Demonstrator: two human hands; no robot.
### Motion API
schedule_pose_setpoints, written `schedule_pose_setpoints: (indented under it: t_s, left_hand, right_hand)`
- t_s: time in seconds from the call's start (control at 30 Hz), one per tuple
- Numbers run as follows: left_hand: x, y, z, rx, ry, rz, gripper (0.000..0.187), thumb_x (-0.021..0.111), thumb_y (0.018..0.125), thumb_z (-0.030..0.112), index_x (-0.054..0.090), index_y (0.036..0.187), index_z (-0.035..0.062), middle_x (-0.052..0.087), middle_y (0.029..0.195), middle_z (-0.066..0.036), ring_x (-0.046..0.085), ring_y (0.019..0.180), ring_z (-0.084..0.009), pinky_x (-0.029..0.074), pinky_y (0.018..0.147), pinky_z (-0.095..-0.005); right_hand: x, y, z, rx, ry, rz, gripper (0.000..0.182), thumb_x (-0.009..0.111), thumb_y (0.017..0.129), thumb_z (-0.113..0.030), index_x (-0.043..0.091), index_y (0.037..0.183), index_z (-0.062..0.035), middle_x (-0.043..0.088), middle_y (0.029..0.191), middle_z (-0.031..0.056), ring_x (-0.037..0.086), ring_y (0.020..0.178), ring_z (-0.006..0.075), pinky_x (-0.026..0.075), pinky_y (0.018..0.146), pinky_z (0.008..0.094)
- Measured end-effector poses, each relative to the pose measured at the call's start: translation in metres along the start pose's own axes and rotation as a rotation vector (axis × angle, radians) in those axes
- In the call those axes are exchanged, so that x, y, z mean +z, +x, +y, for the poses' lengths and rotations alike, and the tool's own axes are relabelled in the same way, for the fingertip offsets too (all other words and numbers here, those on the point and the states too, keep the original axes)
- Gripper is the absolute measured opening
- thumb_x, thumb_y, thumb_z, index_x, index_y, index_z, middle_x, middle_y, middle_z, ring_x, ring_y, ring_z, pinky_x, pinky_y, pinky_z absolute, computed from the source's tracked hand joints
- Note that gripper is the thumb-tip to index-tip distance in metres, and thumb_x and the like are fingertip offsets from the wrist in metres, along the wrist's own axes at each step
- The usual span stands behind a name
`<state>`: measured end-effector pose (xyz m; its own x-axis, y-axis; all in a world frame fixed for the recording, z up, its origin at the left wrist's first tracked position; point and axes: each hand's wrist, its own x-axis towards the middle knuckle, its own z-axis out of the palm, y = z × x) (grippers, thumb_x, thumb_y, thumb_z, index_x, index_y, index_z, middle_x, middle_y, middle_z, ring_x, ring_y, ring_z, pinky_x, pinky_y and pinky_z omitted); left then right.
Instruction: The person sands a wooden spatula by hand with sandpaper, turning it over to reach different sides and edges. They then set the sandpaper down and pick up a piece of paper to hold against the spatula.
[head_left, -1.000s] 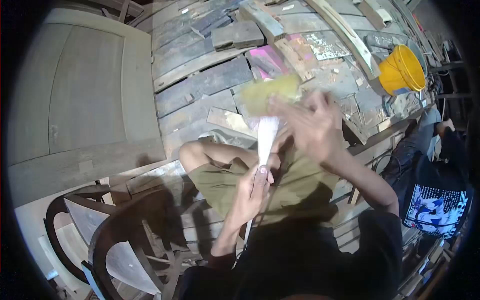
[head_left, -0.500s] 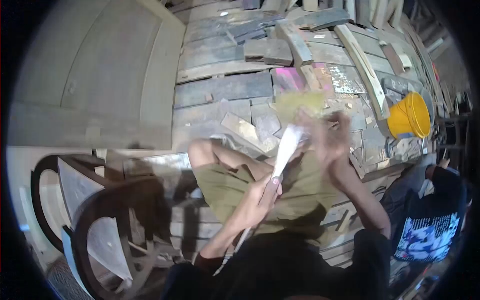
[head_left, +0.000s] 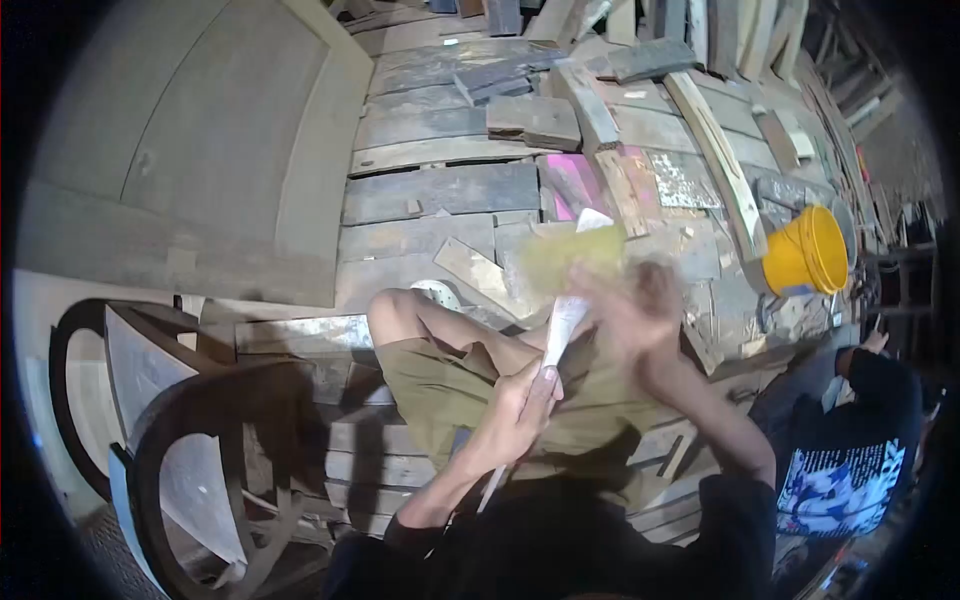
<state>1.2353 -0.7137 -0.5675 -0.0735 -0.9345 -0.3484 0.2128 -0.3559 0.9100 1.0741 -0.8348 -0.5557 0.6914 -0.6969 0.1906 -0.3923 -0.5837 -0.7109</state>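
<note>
In closed L hand (head_left: 517,415), wht pc (head_left: 566,325).

We look down on a floor of worn grey wooden planks (head_left: 430,190), with dark gaps between some boards. At the upper left, a large panelled wooden door (head_left: 220,150) lies beside the planks, its frame edged in paler wood. Below it, at the lower left, we see the dark curved frame of a wooden chair (head_left: 180,400) with pale panels. Offcuts and blocks (head_left: 535,120) are scattered over the boards, and a long timber strip (head_left: 715,160) slants toward a yellow bucket (head_left: 805,250) on our right. Upright lengths of timber (head_left: 700,35) crowd the far end. The light falls cool and pale on the boards, while the right edge sinks into shadow.
</note>
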Motion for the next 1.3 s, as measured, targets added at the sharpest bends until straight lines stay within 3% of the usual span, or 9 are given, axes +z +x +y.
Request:
schedule_pose_setpoints:
  t_s: [0.07, 0.3, 0.43, 0.53, 0.63, 0.77, 0.87, 0.97, 1.3]
  left_hand:
    - [-0.001, 0.001, 0.003, 0.019, 0.010, 0.014, 0.031, 0.040, 0.105, 0.025, 0.051, 0.087, 0.0020, 0.042, 0.060, 0.002, 0.040, 0.052, -0.0055, 0.034, 0.048, -0.0240]
    - [-0.016, 0.001, 0.004, 0.043, 0.052, -0.036, 0.029, 0.037, 0.106, 0.026, 0.050, 0.092, 0.0032, 0.035, 0.060, 0.005, 0.029, 0.046, -0.0024, 0.023, 0.042, -0.0203]
    - [-0.011, 0.005, 0.013, 0.005, 0.117, -0.055, 0.031, 0.036, 0.106, 0.026, 0.050, 0.091, 0.0030, 0.035, 0.059, 0.004, 0.029, 0.046, -0.0026, 0.024, 0.041, -0.0203]
    - [-0.012, 0.003, 0.002, 0.106, 0.030, -0.040, 0.031, 0.036, 0.106, 0.028, 0.049, 0.091, 0.0031, 0.033, 0.059, 0.005, 0.029, 0.046, -0.0029, 0.024, 0.042, -0.0206]
    - [-0.006, 0.002, 0.015, -0.002, 0.027, -0.029, 0.033, 0.038, 0.105, 0.024, 0.051, 0.086, 0.0011, 0.042, 0.060, 0.001, 0.038, 0.051, -0.0067, 0.034, 0.048, -0.0248]
    - [-0.011, 0.001, 0.006, 0.011, -0.021, -0.021, 0.031, 0.040, 0.104, 0.023, 0.051, 0.087, 0.0003, 0.043, 0.062, 0.000, 0.041, 0.052, -0.0067, 0.035, 0.048, -0.0247]
    - [-0.010, 0.004, 0.018, 0.045, 0.001, -0.020, 0.032, 0.038, 0.105, 0.024, 0.051, 0.087, 0.0006, 0.044, 0.063, 0.001, 0.041, 0.052, -0.0058, 0.035, 0.048, -0.0239]
    - [-0.020, 0.012, 0.007, 0.059, -0.015, -0.064, 0.033, 0.037, 0.106, 0.028, 0.048, 0.086, 0.0028, 0.039, 0.060, 0.004, 0.037, 0.051, -0.0032, 0.030, 0.045, -0.0200]
    - [0.000, 0.003, 0.006, 0.010, -0.098, -0.061, 0.035, 0.036, 0.106, 0.026, 0.050, 0.084, 0.0033, 0.038, 0.058, 0.004, 0.035, 0.048, -0.0028, 0.029, 0.043, -0.0220]
  right_hand:
    - [-0.009, 0.001, -0.014, -0.359, -0.482, 0.025, 0.028, 0.052, 0.090, -0.010, 0.067, 0.114, -0.0067, 0.065, 0.124, 0.0059, 0.060, 0.116, 0.0182, 0.037, 0.106, 0.0505]
    - [-0.008, 0.001, -0.032, -0.471, -0.465, 0.167, 0.031, 0.065, 0.080, -0.013, 0.071, 0.110, -0.0083, 0.070, 0.116, 0.0025, 0.060, 0.084, 0.0124, 0.039, 0.091, 0.0364]
    - [-0.036, 0.025, -0.011, -0.052, -0.352, 0.451, 0.030, 0.066, 0.080, -0.020, 0.073, 0.108, -0.0116, 0.070, 0.116, -0.0018, 0.054, 0.079, 0.0156, 0.039, 0.086, 0.0423]
    - [-0.007, -0.002, -0.029, -0.462, -0.423, 0.099, 0.028, 0.060, 0.089, -0.014, 0.068, 0.114, -0.0058, 0.070, 0.114, 0.0013, 0.059, 0.116, 0.0254, 0.034, 0.110, 0.0463]
    - [-0.033, 0.029, -0.010, 0.047, 0.433, 0.307, 0.043, 0.064, 0.082, -0.014, 0.061, 0.125, -0.0092, 0.063, 0.127, -0.0001, 0.057, 0.118, 0.0139, 0.044, 0.100, 0.0493]
    - [-0.020, 0.005, -0.022, -0.537, -0.520, -0.050, 0.050, 0.064, 0.081, -0.015, 0.058, 0.131, -0.0131, 0.061, 0.131, 0.0028, 0.062, 0.105, 0.0191, 0.042, 0.101, 0.0429]
    - [-0.018, 0.026, 0.006, -0.114, -0.285, 0.152, 0.050, 0.062, 0.077, -0.011, 0.061, 0.127, -0.0192, 0.059, 0.134, -0.0015, 0.062, 0.098, 0.0168, 0.042, 0.097, 0.0481]
    - [-0.016, 0.013, -0.021, -0.505, -0.464, 0.029, 0.039, 0.060, 0.080, -0.012, 0.066, 0.118, -0.0176, 0.062, 0.128, -0.0010, 0.061, 0.095, 0.0162, 0.038, 0.100, 0.0520]
    - [-0.033, 0.033, -0.011, -0.194, -0.403, 0.253, 0.042, 0.059, 0.077, -0.004, 0.069, 0.116, -0.0155, 0.069, 0.116, -0.0010, 0.061, 0.090, 0.0155, 0.040, 0.093, 0.0410]
